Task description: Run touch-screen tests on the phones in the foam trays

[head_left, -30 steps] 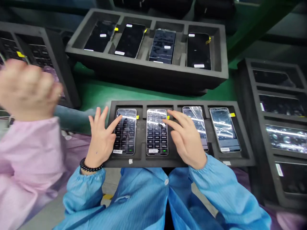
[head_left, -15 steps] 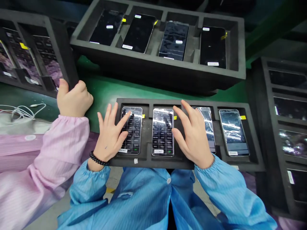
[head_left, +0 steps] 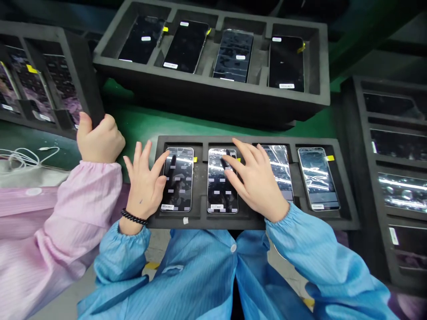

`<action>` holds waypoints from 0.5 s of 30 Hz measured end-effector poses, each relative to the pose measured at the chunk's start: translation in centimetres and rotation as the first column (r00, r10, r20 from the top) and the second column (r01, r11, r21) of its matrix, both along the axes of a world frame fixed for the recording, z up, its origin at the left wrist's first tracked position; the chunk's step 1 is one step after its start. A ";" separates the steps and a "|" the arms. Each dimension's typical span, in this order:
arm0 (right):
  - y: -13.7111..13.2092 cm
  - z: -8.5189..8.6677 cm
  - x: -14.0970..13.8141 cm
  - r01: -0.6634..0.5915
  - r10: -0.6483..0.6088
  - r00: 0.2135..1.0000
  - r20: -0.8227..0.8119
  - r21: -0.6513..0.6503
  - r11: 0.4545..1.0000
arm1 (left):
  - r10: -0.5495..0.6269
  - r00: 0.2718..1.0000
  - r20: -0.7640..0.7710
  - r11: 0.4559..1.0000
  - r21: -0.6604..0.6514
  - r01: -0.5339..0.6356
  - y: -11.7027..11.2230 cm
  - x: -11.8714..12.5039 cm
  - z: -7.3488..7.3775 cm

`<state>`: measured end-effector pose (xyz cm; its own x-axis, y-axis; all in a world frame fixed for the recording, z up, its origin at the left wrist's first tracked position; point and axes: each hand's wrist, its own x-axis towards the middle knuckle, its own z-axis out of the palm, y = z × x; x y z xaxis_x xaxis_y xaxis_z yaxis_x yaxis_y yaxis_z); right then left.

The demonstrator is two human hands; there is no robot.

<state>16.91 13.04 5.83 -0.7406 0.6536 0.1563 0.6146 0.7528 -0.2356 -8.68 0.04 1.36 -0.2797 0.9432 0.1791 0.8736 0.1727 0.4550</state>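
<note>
A black foam tray (head_left: 203, 218) in front of me holds a row of smartphones, face up. My left hand (head_left: 144, 184), fingers spread, is at the left edge of the leftmost smartphone (head_left: 179, 189); its index fingertip is by the top left corner. Over the right part of the second smartphone (head_left: 217, 195) reaches my right hand (head_left: 256, 182), open, fingers apart. Whether its fingertips touch the glass I cannot tell. Both these screens are dark with scattered small light labels. Partly behind my right hand lies a third smartphone (head_left: 283, 171). The rightmost smartphone (head_left: 318, 184) is fully visible.
A larger foam tray (head_left: 207, 79) with smartphones stands behind, on the green tabletop (head_left: 150, 122). Another tray (head_left: 358, 133) is at the right. At the left, a co-worker's pink-sleeved hand (head_left: 100, 138) is beside a further tray (head_left: 71, 49). A white cable (head_left: 23, 158) lies nearby.
Two left screens have gone from a full grid of labelled cells to a few scattered labels. My right hand has moved left over the second smartphone; my left hand has shifted slightly left.
</note>
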 end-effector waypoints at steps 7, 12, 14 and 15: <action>1.0 -0.3 -2.8 -0.102 0.101 0.989 0.111 0.005 0.995 | 0.007 0.999 -0.039 1.000 -0.009 -0.007 0.7 -0.2 0.1; 0.9 -0.4 -1.7 -0.052 0.048 0.997 0.059 0.056 0.997 | -0.012 0.998 -0.060 0.997 -0.082 0.007 0.8 -0.5 0.1; 0.9 -0.6 -1.1 -0.042 0.038 0.997 0.070 0.050 0.998 | -0.036 0.997 -0.065 0.998 -0.046 0.033 1.1 -0.4 0.2; 0.8 -0.7 -0.9 -0.042 0.038 0.996 0.082 0.042 0.998 | -0.053 0.996 -0.071 0.998 -0.037 0.051 1.2 -0.4 0.2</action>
<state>16.05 13.88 5.16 -0.7773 0.6172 0.1223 0.5996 0.7855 -0.1529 -9.05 1.27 1.61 -0.2177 0.9623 0.1632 0.9121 0.1410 0.3850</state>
